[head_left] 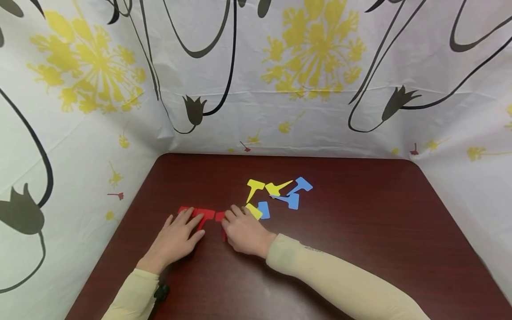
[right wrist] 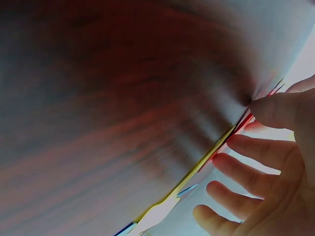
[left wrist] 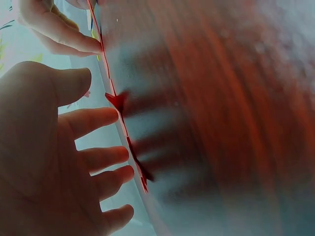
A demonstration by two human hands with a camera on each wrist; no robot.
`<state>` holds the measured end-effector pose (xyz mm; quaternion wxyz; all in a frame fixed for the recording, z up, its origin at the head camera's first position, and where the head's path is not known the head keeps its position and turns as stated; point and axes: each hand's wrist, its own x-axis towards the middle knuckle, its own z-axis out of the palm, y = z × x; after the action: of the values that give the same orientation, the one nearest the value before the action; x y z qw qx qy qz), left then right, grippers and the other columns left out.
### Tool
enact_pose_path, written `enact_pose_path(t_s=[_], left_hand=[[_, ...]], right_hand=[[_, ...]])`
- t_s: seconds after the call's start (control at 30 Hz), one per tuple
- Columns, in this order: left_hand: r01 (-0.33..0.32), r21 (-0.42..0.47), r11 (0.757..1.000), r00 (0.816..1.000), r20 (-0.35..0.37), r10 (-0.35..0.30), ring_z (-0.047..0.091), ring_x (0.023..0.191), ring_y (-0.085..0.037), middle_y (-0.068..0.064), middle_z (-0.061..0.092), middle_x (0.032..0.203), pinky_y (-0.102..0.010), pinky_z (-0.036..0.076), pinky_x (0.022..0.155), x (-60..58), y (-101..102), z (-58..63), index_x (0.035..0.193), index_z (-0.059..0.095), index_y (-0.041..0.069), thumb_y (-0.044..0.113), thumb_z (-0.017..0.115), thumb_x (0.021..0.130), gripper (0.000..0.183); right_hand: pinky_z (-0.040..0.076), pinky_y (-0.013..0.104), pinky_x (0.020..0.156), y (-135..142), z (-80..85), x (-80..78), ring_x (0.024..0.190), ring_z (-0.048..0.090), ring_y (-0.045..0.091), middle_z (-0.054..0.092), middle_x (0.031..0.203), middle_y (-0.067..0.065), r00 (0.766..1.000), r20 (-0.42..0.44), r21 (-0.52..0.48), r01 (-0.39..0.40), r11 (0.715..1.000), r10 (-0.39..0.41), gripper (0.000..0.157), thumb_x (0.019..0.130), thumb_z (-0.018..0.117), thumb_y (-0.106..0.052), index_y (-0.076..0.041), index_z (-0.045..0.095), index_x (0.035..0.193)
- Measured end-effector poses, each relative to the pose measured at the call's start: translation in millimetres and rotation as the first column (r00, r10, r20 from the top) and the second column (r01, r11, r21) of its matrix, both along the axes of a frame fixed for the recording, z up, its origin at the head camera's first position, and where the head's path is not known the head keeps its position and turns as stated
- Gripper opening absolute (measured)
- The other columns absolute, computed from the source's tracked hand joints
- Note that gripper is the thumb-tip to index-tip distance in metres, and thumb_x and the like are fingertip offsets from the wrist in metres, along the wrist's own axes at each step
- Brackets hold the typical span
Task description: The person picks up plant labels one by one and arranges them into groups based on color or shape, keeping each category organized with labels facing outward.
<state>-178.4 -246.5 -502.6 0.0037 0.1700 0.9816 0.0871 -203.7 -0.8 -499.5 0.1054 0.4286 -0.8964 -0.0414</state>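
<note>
Red T-shaped plant labels lie in a row on the table. My left hand (head_left: 174, 240) has its fingers spread over the left ones, with fingertips on or right at a red label (head_left: 206, 214). In the left wrist view, the left hand's fingers (left wrist: 101, 118) reach out fairly straight to the row. My right hand (head_left: 246, 231) rests over another red label (head_left: 219, 216), partly hidden under its fingers. The right wrist view shows the right hand's fingers (right wrist: 261, 150) extended, thumb and index fingertips at the red label (right wrist: 244, 122). A yellow label (head_left: 254, 211) lies right beside its fingertips.
Beyond the right hand lie more T-shaped labels: a yellow one (head_left: 255, 186), another yellow one (head_left: 276, 189), and blue ones (head_left: 293, 201), some overlapping. The dark reddish-brown table (head_left: 360, 231) has a patterned cloth (head_left: 320, 129) hanging along its far and side edges.
</note>
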Motion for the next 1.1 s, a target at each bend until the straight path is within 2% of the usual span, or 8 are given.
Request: enact_pose_path(t_s=[0.23, 0.57, 0.73, 0.9, 1.1], left_hand=[[-0.002, 0.001, 1.0, 1.0, -0.004, 0.002, 0.036, 0.141, -0.042, -0.023, 0.04, 0.153, -0.067, 0.023, 0.112, 0.7, 1, 1.7, 0.149, 0.051, 0.013, 0.045, 0.062, 0.097, 0.062], [-0.011, 0.005, 1.0, 1.0, 0.008, 0.01, 0.035, 0.141, -0.045, -0.024, 0.04, 0.153, -0.067, 0.026, 0.111, 1.3, 2, 2.0, 0.149, 0.051, 0.012, 0.044, 0.063, 0.097, 0.062], [-0.017, 0.001, 1.0, 1.0, 0.011, 0.017, 0.034, 0.142, -0.046, -0.024, 0.039, 0.154, -0.068, 0.027, 0.11, 0.8, 2, 0.4, 0.15, 0.05, 0.012, 0.044, 0.061, 0.098, 0.062], [-0.023, 0.0, 1.0, 1.0, 0.013, 0.023, 0.033, 0.142, -0.047, -0.024, 0.039, 0.154, -0.069, 0.028, 0.109, 0.0, 2, -1.3, 0.15, 0.05, 0.012, 0.046, 0.061, 0.098, 0.063], [-0.018, -0.013, 1.0, 1.0, 0.004, 0.019, 0.032, 0.142, -0.047, -0.024, 0.038, 0.155, -0.07, 0.025, 0.11, 0.8, 2, 1.1, 0.151, 0.047, 0.01, 0.046, 0.06, 0.098, 0.066]], right_hand=[[0.05, 0.048, 0.098, -3, -0.1, 1.4, 0.124, 0.054, 0.033, 0.062, 0.128, 0.012, 0.999, 0.036, -0.005, 0.012, 1.0, -0.012, 0.046, 0.09, 0.071, -0.038, -0.009, 0.069, 0.126], [0.054, 0.04, 0.09, -5, -1.6, 2.2, 0.103, 0.057, 0.022, 0.061, 0.114, 0.008, 1.0, 0.029, -0.022, 0.009, 1.0, -0.008, 0.046, 0.09, 0.071, -0.037, -0.01, 0.068, 0.127], [0.054, 0.037, 0.089, -7, -1.9, 2.1, 0.1, 0.057, 0.021, 0.059, 0.112, 0.007, 0.999, 0.043, -0.013, 0.023, 1.0, -0.022, 0.048, 0.091, 0.07, -0.038, -0.01, 0.067, 0.13], [0.054, 0.036, 0.089, -7, -1.1, 1.5, 0.101, 0.058, 0.021, 0.059, 0.115, 0.007, 0.998, 0.054, -0.006, 0.032, 0.999, -0.031, 0.05, 0.092, 0.069, -0.039, -0.01, 0.065, 0.133], [0.051, 0.043, 0.097, 8, -1.4, -1.6, 0.114, 0.055, 0.025, 0.055, 0.128, 0.009, 0.994, 0.086, -0.02, 0.069, 0.997, -0.067, 0.059, 0.091, 0.071, -0.04, -0.013, 0.057, 0.141]])
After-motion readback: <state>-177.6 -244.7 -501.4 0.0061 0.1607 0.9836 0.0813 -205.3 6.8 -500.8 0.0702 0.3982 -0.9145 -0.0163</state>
